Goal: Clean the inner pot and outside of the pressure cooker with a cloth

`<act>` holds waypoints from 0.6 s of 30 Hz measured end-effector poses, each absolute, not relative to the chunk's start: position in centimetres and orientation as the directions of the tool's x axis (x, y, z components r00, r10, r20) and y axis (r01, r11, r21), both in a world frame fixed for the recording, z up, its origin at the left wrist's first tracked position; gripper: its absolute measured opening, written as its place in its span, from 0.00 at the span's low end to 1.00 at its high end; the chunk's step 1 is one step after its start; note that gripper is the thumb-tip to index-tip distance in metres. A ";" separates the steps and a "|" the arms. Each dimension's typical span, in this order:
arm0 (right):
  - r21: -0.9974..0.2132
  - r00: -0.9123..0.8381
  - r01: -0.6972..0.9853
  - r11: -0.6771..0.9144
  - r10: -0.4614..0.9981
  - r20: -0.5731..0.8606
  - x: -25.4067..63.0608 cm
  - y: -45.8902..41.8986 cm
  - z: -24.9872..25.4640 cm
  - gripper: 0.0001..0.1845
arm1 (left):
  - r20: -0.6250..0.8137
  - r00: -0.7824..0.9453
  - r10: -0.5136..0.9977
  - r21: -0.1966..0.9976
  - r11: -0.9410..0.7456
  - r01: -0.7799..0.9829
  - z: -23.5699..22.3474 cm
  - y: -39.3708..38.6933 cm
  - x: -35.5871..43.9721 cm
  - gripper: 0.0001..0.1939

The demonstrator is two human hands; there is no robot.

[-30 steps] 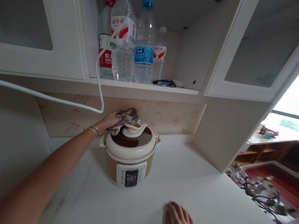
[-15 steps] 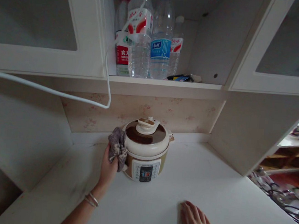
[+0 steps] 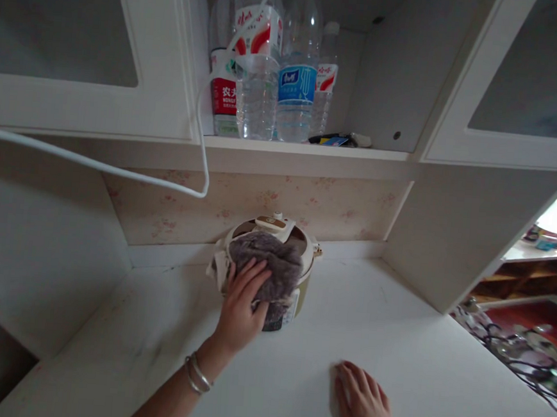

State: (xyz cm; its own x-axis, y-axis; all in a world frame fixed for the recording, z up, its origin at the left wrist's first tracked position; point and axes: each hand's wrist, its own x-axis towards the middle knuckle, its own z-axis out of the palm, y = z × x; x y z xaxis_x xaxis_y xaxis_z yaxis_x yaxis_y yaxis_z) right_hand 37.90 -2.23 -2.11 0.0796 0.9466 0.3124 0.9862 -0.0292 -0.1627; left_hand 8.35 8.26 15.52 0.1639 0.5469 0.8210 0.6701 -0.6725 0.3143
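Note:
A grey-brown cloth [image 3: 271,266] is spread over the front of the electric pressure cooker [image 3: 303,295], covering part of its lid and most of its control panel. My left hand [image 3: 241,308], with bangles at the wrist, grips the cloth and presses it against the cooker, fingers pointing up. The cooker's lid handle [image 3: 273,224] shows above the cloth. Lower right, my right hand [image 3: 364,401] rests on the white counter [image 3: 288,383], holding nothing, its fingers laid side by side on the surface.
Several plastic bottles [image 3: 296,88] stand in the open cabinet overhead, small items [image 3: 335,140] beside them. A white cable [image 3: 93,167] hangs in front of the left cabinet door. Side panels [image 3: 474,230] bound the counter. Beyond the right panel lie metallic objects [image 3: 513,349].
My left hand has moved the cloth rightward from the cooker's left side onto its front and lid. The right hand stays on the counter. The view has shifted slightly.

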 end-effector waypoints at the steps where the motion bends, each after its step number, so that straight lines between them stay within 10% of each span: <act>1: -0.166 0.084 0.986 -0.032 0.944 0.318 37.9 -2.2 -2.1 0.19 | 0.812 0.275 0.514 0.205 -0.693 0.691 16.8 8.5 8.7 0.23; 7: -0.191 0.083 0.981 -0.024 0.949 0.305 37.7 -2.4 -1.5 0.18 | 0.533 0.751 0.390 -0.273 -0.761 0.589 11.0 6.1 10.7 0.19; 12: -0.195 0.077 0.981 -0.016 0.948 0.308 37.4 -2.7 -0.7 0.18 | 0.307 0.812 0.496 -0.326 -0.747 0.580 4.5 4.7 10.8 0.18; 18: -0.200 0.093 0.979 -0.029 0.943 0.320 37.0 -2.7 -0.2 0.17 | 0.475 0.783 0.402 -0.391 -0.700 0.597 15.6 7.8 13.9 0.19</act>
State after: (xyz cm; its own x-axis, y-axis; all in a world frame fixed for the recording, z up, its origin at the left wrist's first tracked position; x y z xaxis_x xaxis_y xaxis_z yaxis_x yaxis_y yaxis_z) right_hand 36.98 -2.66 -0.18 0.0934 0.9430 0.3195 0.9793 -0.0291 -0.2002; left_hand 13.93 7.85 15.59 0.7825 0.4023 0.4752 0.5975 -0.6999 -0.3913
